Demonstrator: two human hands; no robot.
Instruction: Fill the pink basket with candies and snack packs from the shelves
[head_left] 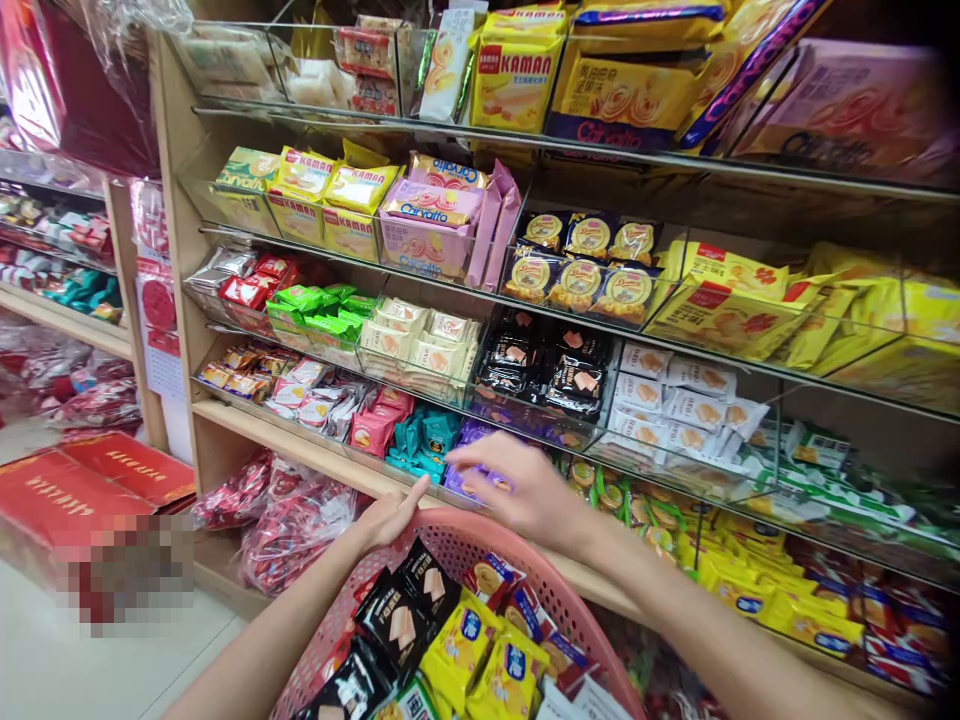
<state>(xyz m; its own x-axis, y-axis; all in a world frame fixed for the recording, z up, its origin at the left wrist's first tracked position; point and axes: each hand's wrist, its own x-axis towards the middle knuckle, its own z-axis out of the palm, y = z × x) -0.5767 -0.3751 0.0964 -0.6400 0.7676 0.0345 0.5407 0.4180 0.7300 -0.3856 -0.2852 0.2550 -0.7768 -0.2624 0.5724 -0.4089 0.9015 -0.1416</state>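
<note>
My left hand is at the far rim of a pink perforated plastic basket, fingers stretched toward the shelf front; whether it bears on the rim I cannot tell. My right hand reaches over the basket to the purple packets in the lowest bin. Its fingers are apart and slightly bent, a little blurred, with nothing visible in them. Left of it lie teal packets and pink packets. Inside the basket are black wafer packets, yellow snack packets and blue-and-red packets.
Tiered shelves with clear dividers hold black packets, white packets, green packets and yellow packets. Plastic-wrapped red bags sit below the wooden ledge. A red box stands on the floor at left.
</note>
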